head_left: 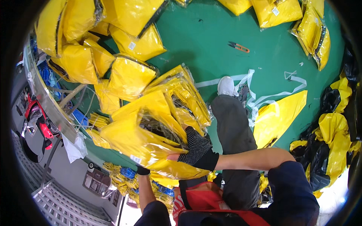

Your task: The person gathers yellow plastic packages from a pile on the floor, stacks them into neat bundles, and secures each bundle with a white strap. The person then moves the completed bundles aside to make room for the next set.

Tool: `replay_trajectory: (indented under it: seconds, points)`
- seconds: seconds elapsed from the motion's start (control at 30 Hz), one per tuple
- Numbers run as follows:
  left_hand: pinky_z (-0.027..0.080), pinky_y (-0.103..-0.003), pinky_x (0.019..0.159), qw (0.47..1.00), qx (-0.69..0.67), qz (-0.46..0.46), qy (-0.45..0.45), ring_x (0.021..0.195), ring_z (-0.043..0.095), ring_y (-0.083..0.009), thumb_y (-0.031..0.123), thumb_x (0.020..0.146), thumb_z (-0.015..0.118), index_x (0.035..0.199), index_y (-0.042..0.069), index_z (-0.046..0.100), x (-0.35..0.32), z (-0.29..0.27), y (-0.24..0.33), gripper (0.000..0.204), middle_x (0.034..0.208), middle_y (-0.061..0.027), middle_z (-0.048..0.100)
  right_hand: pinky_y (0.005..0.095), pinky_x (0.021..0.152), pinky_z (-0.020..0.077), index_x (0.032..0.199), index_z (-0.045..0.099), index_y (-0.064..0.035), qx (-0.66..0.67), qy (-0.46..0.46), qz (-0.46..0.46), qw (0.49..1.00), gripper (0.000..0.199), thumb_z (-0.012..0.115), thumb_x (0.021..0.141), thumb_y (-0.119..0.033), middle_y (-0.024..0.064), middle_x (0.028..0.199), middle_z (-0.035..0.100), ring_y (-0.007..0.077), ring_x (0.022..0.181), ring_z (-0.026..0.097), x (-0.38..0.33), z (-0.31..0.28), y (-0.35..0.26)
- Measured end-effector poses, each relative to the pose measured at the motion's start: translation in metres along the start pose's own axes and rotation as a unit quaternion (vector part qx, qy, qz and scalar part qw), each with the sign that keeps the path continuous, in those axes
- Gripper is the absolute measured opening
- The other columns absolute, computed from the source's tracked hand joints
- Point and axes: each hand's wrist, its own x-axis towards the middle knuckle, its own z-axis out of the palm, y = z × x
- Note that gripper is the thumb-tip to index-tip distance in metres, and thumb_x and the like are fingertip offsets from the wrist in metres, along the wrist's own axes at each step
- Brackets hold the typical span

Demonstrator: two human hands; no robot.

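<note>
A plastic-wrapped yellow garment pack, folded with a dark part showing through the wrap, is held up before my body. My right hand, in a dark fingerless glove with pale dots, is closed on its right side, bare fingertips on the yellow. At the pack's lower left edge is my left hand. Only its dark glove cuff shows; the fingers are hidden behind the pack. Just beyond, a stack of similar yellow packs leans close to the held one.
Wrapped yellow packs are heaped at the far left on the green floor. Orange-handled thread snips, white strips and a yellow sheet lie farther right. Black-and-yellow cloth is piled at right. A metal-edged table stands left.
</note>
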Motion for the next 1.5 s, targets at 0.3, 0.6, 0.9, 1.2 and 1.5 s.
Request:
replay_trajectory:
  seconds: [0.3,0.6,0.9,1.2,1.5]
  points:
    - [0.044,-0.031,0.086,0.998,0.051,0.003,0.021,0.096,0.052,-0.0184,0.023,0.084,0.061,0.126,0.002,0.036,0.091,0.021,-0.124,0.053,0.115,-0.0079,0.051,0.0379,0.101,0.0290,0.129,0.033,0.0022,-0.014,-0.013,0.032,0.999,0.098,0.073,0.061,-0.056,0.0232,0.127,0.041,0.0366,0.120,0.037,0.058,0.046,0.152]
    - [0.018,-0.046,0.106,0.733,0.540,0.412,0.044,0.123,0.033,-0.0412,0.028,0.075,0.064,0.134,0.003,0.031,0.063,0.162,0.094,0.073,0.132,-0.0236,0.039,0.0383,0.098,0.0337,0.132,0.030,-0.0020,-0.117,0.119,0.079,0.983,0.102,0.077,0.056,-0.051,0.0235,0.123,0.045,0.0373,0.116,0.042,0.049,0.052,0.147]
    - [0.029,-0.048,0.099,0.637,0.644,0.421,0.045,0.108,0.047,-0.0396,0.047,0.074,0.057,0.121,0.002,0.048,0.147,0.213,0.091,0.065,0.109,-0.0251,0.054,0.0549,0.104,0.0070,0.139,0.007,-0.0027,-0.218,0.231,0.074,0.945,0.120,0.069,0.055,-0.062,0.0252,0.139,0.022,0.0411,0.128,0.022,0.052,0.093,0.154]
    - [0.032,-0.050,0.095,0.643,0.615,0.454,0.039,0.102,0.051,-0.0391,0.051,0.068,0.060,0.110,0.001,0.055,0.193,0.209,0.073,0.065,0.104,-0.0225,0.057,0.0583,0.103,0.0090,0.139,0.009,-0.0077,-0.202,0.294,0.051,0.933,0.123,0.072,0.050,-0.064,0.0248,0.140,0.021,0.0426,0.129,0.021,0.091,0.110,0.197]
    - [0.040,-0.047,0.077,0.681,0.548,0.485,-0.024,0.088,0.055,-0.0359,0.054,0.063,0.063,0.101,0.003,0.057,0.231,0.189,0.050,0.064,0.095,-0.0171,0.059,0.0594,0.103,0.0111,0.139,0.011,-0.0096,-0.233,0.339,0.054,0.910,0.125,0.078,0.045,-0.057,0.0246,0.141,0.020,0.0436,0.129,0.021,0.117,0.129,0.242]
